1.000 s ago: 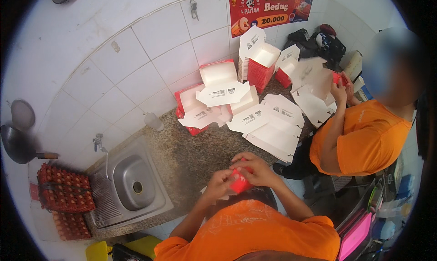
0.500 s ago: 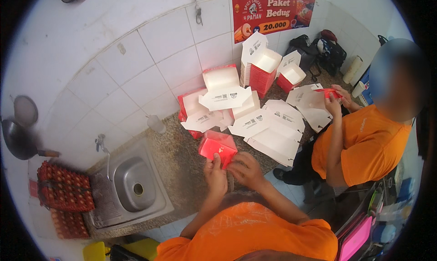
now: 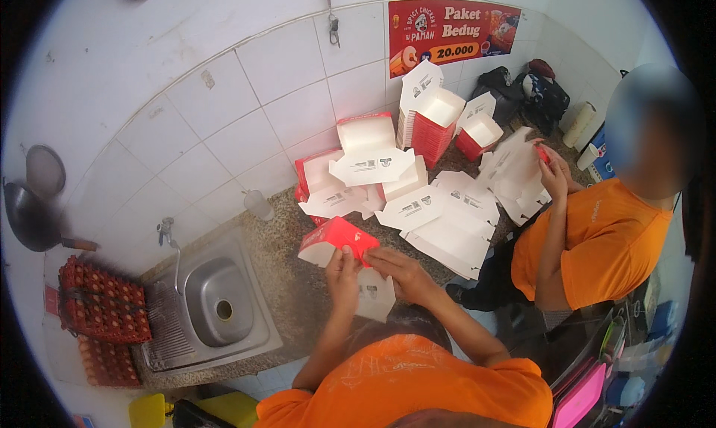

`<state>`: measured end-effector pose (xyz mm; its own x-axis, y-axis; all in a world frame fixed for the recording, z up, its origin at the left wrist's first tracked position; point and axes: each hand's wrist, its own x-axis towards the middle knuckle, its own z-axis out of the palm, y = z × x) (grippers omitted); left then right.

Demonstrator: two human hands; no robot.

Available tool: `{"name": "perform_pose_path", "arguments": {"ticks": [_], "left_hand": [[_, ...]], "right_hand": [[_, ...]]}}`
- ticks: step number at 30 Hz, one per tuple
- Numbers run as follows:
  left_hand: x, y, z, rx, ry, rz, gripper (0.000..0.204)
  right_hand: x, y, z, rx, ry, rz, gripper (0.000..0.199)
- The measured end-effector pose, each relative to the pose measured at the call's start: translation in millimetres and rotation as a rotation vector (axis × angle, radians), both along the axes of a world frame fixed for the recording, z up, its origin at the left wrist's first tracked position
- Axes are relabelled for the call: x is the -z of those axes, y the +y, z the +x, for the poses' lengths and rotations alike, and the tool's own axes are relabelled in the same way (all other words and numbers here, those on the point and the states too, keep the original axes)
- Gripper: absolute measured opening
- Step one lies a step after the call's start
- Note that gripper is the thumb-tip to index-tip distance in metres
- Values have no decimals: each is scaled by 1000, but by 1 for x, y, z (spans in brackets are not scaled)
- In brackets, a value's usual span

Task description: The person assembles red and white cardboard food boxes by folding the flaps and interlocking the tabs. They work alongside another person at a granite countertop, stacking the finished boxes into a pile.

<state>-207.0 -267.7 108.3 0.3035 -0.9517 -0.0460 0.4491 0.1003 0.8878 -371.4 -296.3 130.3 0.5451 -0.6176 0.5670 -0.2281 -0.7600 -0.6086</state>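
Note:
Over the counter, a partly folded red-and-white cardboard food box (image 3: 319,240) is between my hands. My left hand (image 3: 344,276) has its fingers closed on the box's near edge. Beside it on the right, my right hand (image 3: 401,273) pinches the red side near the corner. A white flap (image 3: 375,297) hangs below, between my wrists. Just beyond lie opened boxes (image 3: 371,163) with white insides. Flat, unfolded box blanks (image 3: 455,226) are spread to the right of my hands.
A tall stack of nested boxes (image 3: 432,138) stands by the tiled wall. At right, a co-worker in orange (image 3: 608,234) handles another box blank (image 3: 514,178). A steel sink (image 3: 216,301) is set in the counter at left, with egg trays (image 3: 101,301) beside it. A clear cup (image 3: 258,205) stands near the wall.
The box in my hands has turned and shifted left; its white underside and hanging flap now show. The co-worker's hands have moved slightly, and their blank is tilted up more.

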Motion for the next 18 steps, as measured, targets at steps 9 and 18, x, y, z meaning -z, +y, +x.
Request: {"name": "perform_pose_path", "arguments": {"ticks": [9, 18], "left_hand": [[25, 2, -46, 55, -201, -20, 31], [-26, -16, 60, 25, -297, -24, 39]], "right_hand": [[12, -2, -4, 365, -143, -98, 29], [7, -38, -85, 222, -300, 447, 34]]}}
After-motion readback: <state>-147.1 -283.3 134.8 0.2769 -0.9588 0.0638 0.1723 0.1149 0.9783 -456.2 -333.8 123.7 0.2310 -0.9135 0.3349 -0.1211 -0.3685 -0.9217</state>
